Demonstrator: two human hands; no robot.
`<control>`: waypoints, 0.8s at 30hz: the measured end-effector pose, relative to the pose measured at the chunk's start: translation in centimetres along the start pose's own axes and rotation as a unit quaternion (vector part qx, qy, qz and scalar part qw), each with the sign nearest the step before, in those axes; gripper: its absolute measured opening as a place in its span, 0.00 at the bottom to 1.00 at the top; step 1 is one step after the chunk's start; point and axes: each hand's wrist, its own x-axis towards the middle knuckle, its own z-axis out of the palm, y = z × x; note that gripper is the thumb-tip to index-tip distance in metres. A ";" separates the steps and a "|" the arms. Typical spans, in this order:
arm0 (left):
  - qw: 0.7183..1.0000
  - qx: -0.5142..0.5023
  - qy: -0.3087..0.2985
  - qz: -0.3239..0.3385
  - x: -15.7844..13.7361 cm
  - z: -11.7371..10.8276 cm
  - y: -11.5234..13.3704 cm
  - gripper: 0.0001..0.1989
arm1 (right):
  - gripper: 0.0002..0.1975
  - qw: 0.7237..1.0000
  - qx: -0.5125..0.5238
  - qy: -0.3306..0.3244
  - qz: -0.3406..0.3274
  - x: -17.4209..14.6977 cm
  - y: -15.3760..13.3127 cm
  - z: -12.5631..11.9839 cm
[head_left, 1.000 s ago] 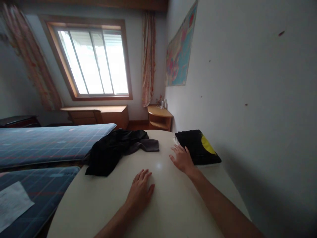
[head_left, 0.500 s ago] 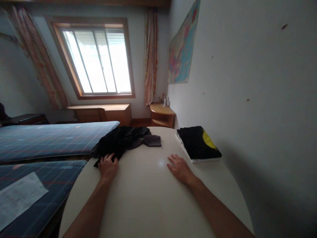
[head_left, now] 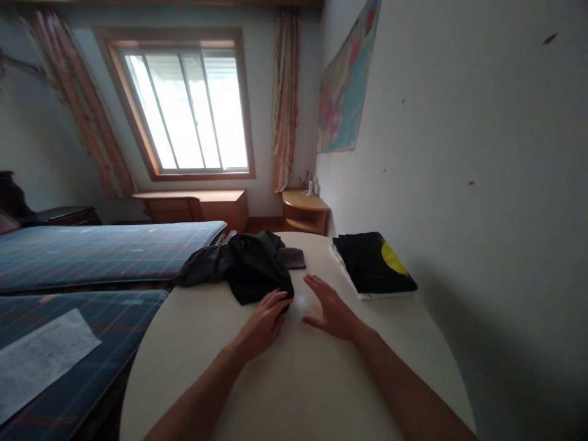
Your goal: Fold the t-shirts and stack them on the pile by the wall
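A crumpled black shirt (head_left: 257, 269) with dark grey sleeves lies at the far left part of the round white table (head_left: 303, 380). My left hand (head_left: 269, 318) is closed on its near right corner, with the thumb hidden beneath the fingers. Just to the right, my right hand (head_left: 331, 311) hovers low over the table or rests on it; I cannot tell which. Its fingers are stretched, the thumb is apart, and it holds nothing. Beyond it sits a folded stack of clothes (head_left: 367, 266), black with a yellow patch on top and white underneath.
Two plaid mattresses (head_left: 114, 251) stand left of the table, the nearer one with a printed paper sheet (head_left: 46, 358) on it. A white wall (head_left: 496, 245) runs close along the right. Behind are a low wooden desk (head_left: 220, 205) and a corner shelf (head_left: 305, 205).
My left hand has moved right, pulling the corner of the black shirt across the table. My right hand has turned, with its thumb now spread from its fingers. The view has shifted slightly.
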 end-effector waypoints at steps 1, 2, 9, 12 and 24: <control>0.999 -0.013 -0.029 0.034 0.0 0.1 0.9 0.21 | 0.48 1.000 0.000 -0.002 -0.024 0.0 -0.3 -0.1; 0.997 -0.024 -0.049 0.060 0.1 0.1 1.8 0.21 | 0.47 0.999 -0.002 -0.007 -0.043 0.1 -0.6 -0.3; 0.999 -0.007 -0.035 0.008 0.4 -1.3 2.3 0.28 | 0.12 0.998 0.022 -0.020 -0.050 0.4 -1.8 -1.2; 0.993 0.011 -0.018 -0.118 -0.1 -1.3 0.1 0.42 | 0.12 0.995 0.050 0.047 0.072 0.6 -1.4 -1.4; 0.964 0.133 0.109 -0.202 1.0 -0.7 -5.0 0.24 | 0.23 0.768 0.069 0.595 0.227 -1.2 1.1 -7.2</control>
